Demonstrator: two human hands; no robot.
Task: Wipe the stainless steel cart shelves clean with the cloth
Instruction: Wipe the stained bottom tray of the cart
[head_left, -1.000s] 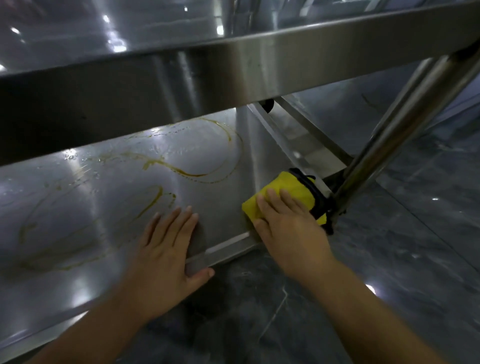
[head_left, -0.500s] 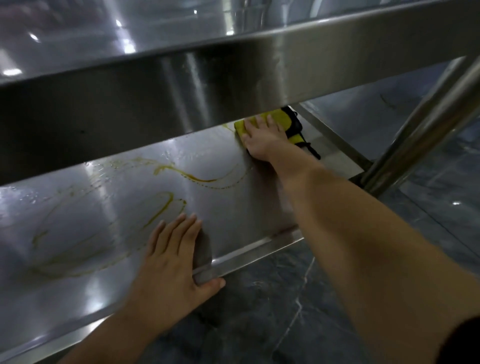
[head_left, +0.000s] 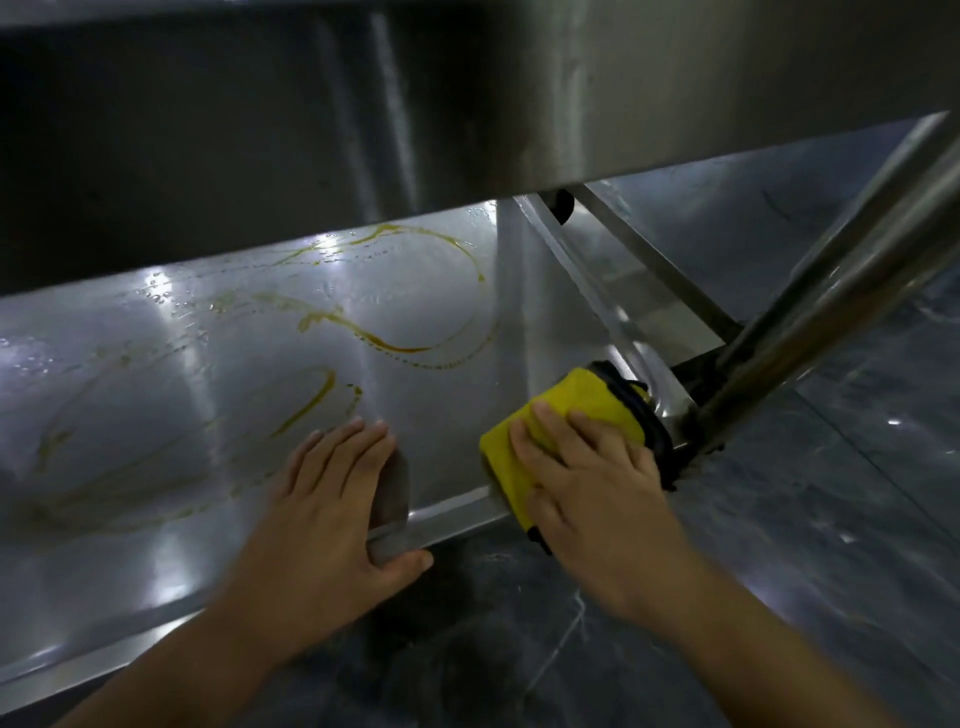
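Folded yellow cloth (head_left: 587, 402), black-edged, on amber-streaked shelf (head_left: 447, 415)

i log one cloth (head_left: 582, 402), bright yellow with black edging. lower shelf (head_left: 441, 415): silver-grey steel with white glare patches, marked by amber-brown streaks (head_left: 405, 349) in loops and thin swirls. i note the floor (head_left: 805, 519) as dark grey stone with pale veins.

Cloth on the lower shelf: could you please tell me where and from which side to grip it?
Probably from above, palm down, as the right hand lies on it. The cloth is folded flat at the near right corner of the shelf, with the post blocking the right side; its near edge overhangs the lip, giving the thumb purchase.
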